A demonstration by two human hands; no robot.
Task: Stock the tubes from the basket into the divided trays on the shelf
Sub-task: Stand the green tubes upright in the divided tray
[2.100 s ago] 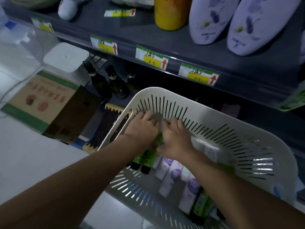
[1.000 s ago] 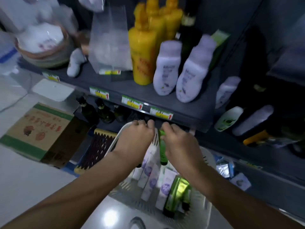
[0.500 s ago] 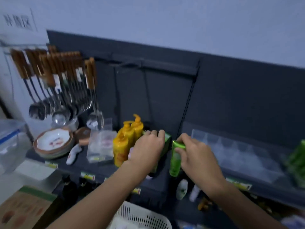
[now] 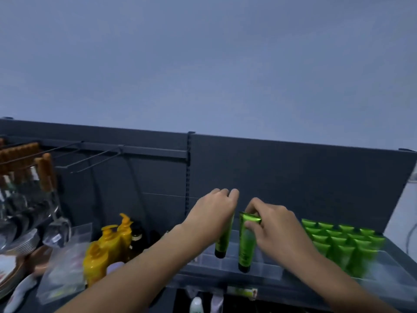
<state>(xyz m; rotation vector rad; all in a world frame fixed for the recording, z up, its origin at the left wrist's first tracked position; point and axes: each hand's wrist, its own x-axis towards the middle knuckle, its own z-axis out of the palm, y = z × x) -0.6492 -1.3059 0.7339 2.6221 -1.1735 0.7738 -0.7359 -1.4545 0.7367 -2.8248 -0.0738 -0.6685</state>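
Observation:
My left hand is closed around the crimped top of a green tube that hangs cap down. My right hand pinches the top of a second green tube, also cap down, its black cap low over the clear divided tray on the shelf. Both tubes hang over the tray's left cells. Several green tubes stand upright in the tray's right part. The basket is out of view.
Yellow pump bottles stand left of the tray, with clear packets and stacked plates further left. Ladles with wooden handles hang from hooks. The dark shelf back panel rises behind the tray.
Both hands lifted out of the basket, each with a green tube, and rose to the upper shelf. The view swung up from the basket to the tray; the tubes now hang over its left cells.

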